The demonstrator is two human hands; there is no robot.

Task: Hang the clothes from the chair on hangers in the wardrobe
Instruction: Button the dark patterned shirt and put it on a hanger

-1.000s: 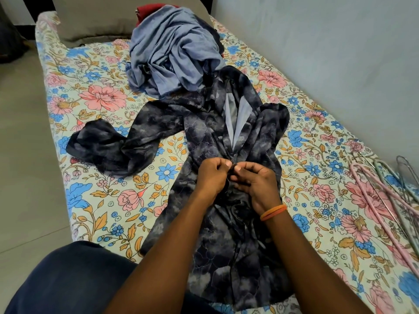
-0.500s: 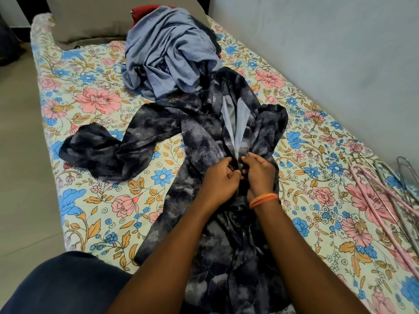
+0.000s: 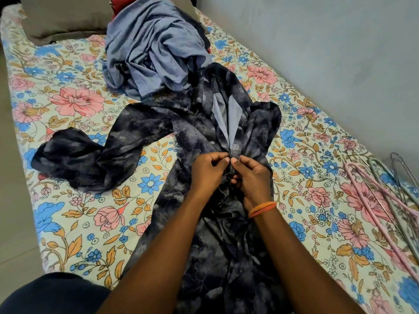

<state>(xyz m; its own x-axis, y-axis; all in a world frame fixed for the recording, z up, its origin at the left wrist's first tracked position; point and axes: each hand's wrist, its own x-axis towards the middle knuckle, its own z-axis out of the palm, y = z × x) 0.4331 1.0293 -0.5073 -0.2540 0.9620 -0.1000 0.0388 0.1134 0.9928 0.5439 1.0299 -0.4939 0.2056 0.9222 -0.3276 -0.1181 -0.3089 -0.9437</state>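
Note:
A dark grey patterned shirt (image 3: 199,137) lies spread face up on the floral bedsheet (image 3: 74,214), collar away from me, one sleeve trailing to the left. My left hand (image 3: 207,172) and my right hand (image 3: 251,175) meet at the shirt's front placket, just below the open pale blue neckline, each pinching one edge of the fabric. An orange band circles my right wrist. Behind the shirt sits a pile of blue-grey clothes (image 3: 152,48) with something red beneath it. Several wire hangers (image 3: 383,191), pink and grey, lie on the bed at the right.
A grey pillow (image 3: 65,19) lies at the head of the bed. A pale wall (image 3: 328,60) runs along the bed's right side and a tiled floor (image 3: 13,234) lies to its left. My dark-clothed knee (image 3: 52,293) shows at the bottom left.
Both hands have moved up the shirt's front, from the middle of the placket to just below the neckline, still pinching the two edges together.

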